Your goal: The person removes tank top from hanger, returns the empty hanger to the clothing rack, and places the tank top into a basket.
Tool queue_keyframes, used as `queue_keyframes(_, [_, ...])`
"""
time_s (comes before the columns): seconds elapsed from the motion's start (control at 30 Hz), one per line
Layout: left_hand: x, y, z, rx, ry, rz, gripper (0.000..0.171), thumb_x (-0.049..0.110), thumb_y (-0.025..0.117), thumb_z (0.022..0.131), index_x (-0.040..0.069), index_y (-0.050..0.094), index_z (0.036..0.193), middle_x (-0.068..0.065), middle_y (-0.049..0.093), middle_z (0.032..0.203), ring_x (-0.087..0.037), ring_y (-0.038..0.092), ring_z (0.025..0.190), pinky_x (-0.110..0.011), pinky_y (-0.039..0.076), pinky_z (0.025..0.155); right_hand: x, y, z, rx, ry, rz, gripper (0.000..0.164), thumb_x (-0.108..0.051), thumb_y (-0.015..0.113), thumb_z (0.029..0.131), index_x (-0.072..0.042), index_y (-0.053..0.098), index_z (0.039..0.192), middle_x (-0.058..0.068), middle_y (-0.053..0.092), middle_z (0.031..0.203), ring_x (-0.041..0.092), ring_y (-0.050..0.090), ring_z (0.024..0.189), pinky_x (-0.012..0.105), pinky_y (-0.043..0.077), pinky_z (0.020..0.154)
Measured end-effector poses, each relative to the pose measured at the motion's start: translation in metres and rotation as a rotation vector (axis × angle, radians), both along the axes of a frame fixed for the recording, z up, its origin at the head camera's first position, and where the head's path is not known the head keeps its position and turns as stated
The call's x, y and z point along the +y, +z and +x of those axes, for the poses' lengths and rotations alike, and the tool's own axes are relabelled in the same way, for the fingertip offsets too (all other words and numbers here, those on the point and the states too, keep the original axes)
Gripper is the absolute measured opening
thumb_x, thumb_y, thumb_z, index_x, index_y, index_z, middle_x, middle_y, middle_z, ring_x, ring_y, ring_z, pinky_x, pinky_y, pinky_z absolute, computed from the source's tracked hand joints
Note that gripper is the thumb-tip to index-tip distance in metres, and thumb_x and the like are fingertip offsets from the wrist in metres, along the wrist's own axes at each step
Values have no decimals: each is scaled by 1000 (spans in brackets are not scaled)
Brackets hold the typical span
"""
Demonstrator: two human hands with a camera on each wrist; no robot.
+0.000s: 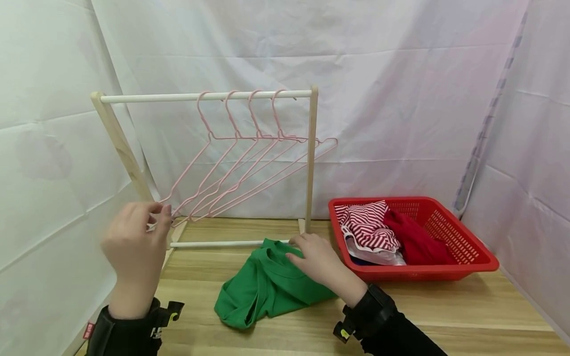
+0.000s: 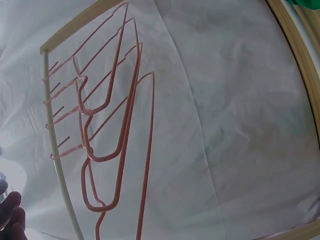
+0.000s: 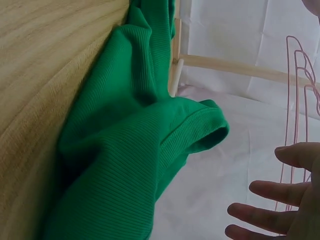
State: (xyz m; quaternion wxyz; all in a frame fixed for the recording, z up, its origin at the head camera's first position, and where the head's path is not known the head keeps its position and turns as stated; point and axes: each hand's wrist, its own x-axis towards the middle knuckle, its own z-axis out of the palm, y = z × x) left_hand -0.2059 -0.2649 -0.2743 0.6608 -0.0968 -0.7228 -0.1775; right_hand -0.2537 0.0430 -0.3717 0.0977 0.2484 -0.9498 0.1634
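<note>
My left hand (image 1: 135,240) pinches the lower left corner of the nearest pink clothes hanger (image 1: 190,165) between thumb and curled fingers. Its hook still sits over the rack's white bar (image 1: 151,98). Only the left fingertips (image 2: 12,212) show at the edge of the left wrist view. My right hand (image 1: 318,259) is over the far right side of a crumpled green ribbed garment (image 1: 262,291) on the table. In the right wrist view its fingers (image 3: 272,217) are spread, apart from the garment's raised neckline or cuff (image 3: 200,127).
More pink hangers (image 1: 256,116) hang along the bar, overlapping each other. The rack's wooden right post (image 1: 311,163) stands just behind the garment. To the right is a red plastic basket (image 1: 472,264) holding a red-and-white striped garment (image 1: 371,225) and a dark red one (image 1: 416,242).
</note>
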Motion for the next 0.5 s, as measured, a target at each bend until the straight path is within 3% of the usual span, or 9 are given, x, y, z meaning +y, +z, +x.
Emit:
queue_keyframes(0.13, [6, -4, 2, -15, -40, -80, 34, 30, 57, 85, 0, 63, 71, -12, 57, 62, -27, 52, 50, -38, 33, 43, -2, -4, -1, -14, 23, -2, 36, -40, 55, 87, -15, 60, 113, 2, 58, 109, 23, 52, 101, 43, 41, 83])
queue_keyframes(0.5, [22, -17, 3, -91, -135, -306, 36, 33, 51, 89, 3, 63, 72, -6, 59, 66, -18, 51, 44, -31, 35, 35, -9, -13, 0, -165, 67, -9, 40, -40, 52, 88, -13, 57, 118, 4, 55, 118, 24, 47, 112, 44, 38, 91])
